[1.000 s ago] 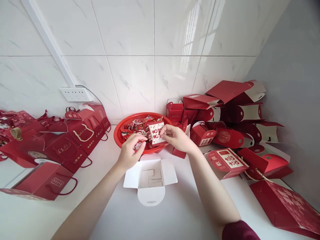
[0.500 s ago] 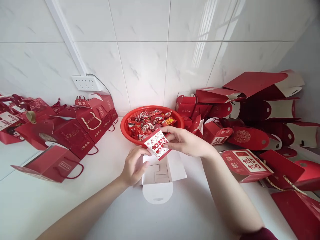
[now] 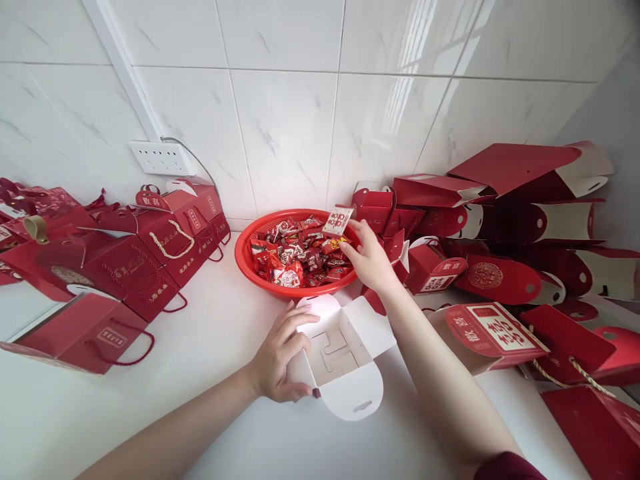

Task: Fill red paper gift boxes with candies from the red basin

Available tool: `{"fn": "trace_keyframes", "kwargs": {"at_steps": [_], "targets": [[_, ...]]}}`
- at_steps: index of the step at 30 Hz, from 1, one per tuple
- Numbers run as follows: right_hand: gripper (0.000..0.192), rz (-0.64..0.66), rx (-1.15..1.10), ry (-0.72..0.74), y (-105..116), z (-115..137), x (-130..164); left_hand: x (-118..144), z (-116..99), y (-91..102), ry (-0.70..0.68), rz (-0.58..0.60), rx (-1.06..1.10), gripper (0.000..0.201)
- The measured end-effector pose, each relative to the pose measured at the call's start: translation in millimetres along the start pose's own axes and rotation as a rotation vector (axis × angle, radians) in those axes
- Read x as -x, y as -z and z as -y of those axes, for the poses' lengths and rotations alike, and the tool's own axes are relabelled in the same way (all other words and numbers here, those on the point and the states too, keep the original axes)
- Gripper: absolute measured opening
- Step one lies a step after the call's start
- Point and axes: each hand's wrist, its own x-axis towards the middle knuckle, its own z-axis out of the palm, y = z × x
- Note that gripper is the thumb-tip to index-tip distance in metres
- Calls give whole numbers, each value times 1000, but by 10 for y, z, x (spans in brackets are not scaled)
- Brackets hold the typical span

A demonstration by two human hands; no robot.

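Observation:
On the counter in front of me stands a small white-lined box [image 3: 345, 347], its top open and flaps folded outward; I see its bare bottom. My left hand [image 3: 283, 353] grips the box's left side, thumb at the near corner and fingers along the wall. My right hand [image 3: 373, 257] is over the right rim of a red plastic basket [image 3: 241, 257]. At its fingertips is a square white packet [image 3: 339, 220] with red characters, tilted upright above the sweets. Red-wrapped sweets [image 3: 295, 253] fill much of the basket.
Red gift boxes [image 3: 135, 260] with rope handles stand in rows on the left. More red boxes [image 3: 485, 273], many with flaps raised, are stacked on the right. A power strip [image 3: 163, 158] hangs on the tiled wall [image 3: 285, 133] behind.
My right hand has carried the square packet from above the box up to the basket's right side. My left hand has moved down onto the box, which is now turned slightly.

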Motion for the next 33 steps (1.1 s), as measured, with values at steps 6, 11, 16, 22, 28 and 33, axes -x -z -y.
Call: {"fn": "trace_keyframes", "kwargs": {"at_steps": [6, 11, 16, 22, 28, 33], "targets": [[32, 275, 391, -109, 3, -51, -185, 32, 117, 15, 68, 4, 154, 43], [18, 478, 533, -184, -137, -60, -468, 61, 179, 109, 120, -64, 96, 34], [6, 562, 643, -233, -283, -37, -551, 44, 202, 123, 135, -68, 135, 35], [38, 386, 685, -268, -461, -139, -457, -13, 242, 114, 310, -91, 305, 41], [34, 165, 473, -152, -314, -35, -257, -34, 253, 129, 482, -63, 490, 42], [30, 193, -64, -160, -46, 122, -85, -46, 250, 119, 455, -80, 443, 41]]}}
